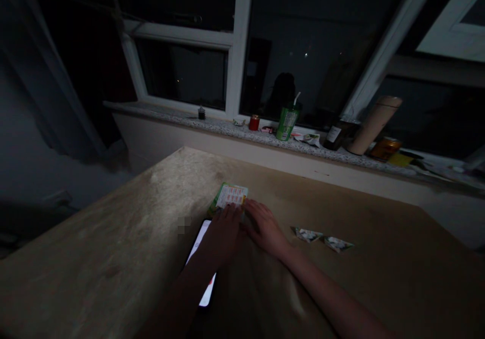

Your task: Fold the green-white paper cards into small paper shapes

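A flat green and white printed packet lies on the table, its far part showing beyond my hands. My left hand is laid over its near part, palm down, fingers stretched forward. At its right edge are the fingertips of my right hand, fingers extended and the thumb close to my left hand. The packet's near end is hidden. Under my left forearm lies a phone with a lit screen, partly covered. To the right of my right hand are two small triangular printed pieces, apart from both hands.
The pale table reaches toward a stone windowsill. On the sill stand a green cup with a straw, a red jar, a dark bottle, a leaning beige flask and an orange tin. The room is dim.
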`<state>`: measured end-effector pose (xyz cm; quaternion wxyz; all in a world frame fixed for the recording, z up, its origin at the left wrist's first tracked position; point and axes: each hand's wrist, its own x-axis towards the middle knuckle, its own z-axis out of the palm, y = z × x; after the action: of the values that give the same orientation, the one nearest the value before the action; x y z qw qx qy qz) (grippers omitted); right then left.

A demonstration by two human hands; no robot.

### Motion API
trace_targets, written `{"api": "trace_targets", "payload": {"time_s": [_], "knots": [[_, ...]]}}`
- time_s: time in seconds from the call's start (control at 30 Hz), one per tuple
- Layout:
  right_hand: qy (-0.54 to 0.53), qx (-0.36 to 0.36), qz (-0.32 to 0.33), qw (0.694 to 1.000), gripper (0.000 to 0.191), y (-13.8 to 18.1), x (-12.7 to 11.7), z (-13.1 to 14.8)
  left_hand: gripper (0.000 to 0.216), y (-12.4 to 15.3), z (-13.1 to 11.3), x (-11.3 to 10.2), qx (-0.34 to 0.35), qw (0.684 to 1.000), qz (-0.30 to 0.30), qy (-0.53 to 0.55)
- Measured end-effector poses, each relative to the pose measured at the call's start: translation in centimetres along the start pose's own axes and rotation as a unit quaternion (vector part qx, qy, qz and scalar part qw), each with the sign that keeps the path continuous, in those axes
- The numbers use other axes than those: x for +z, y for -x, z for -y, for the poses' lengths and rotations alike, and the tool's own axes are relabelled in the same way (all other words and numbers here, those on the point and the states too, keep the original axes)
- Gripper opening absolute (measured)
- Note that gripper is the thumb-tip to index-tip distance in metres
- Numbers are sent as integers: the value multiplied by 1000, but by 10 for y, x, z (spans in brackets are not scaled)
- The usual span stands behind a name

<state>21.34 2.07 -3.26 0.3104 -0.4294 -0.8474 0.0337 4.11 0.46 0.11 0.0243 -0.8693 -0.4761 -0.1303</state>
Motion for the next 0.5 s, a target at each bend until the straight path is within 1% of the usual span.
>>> {"api": "trace_targets", "payload": {"time_s": [0.17, 0.3, 0.4, 0.5], "knots": [[-10, -31, 47, 998, 72, -19, 7, -14, 42, 3, 8, 3, -19, 999, -11, -24], [-11, -40, 75, 996, 78, -27, 7, -17, 41, 5, 10, 4, -22, 999, 0, -38], [1, -43, 90, 995, 72, -29, 6, -15, 41, 6, 10, 2, -24, 999, 10, -45], [5, -46, 86, 995, 56, -30, 4, -13, 40, 6, 10, -1, -31, 998, 11, -49]]}}
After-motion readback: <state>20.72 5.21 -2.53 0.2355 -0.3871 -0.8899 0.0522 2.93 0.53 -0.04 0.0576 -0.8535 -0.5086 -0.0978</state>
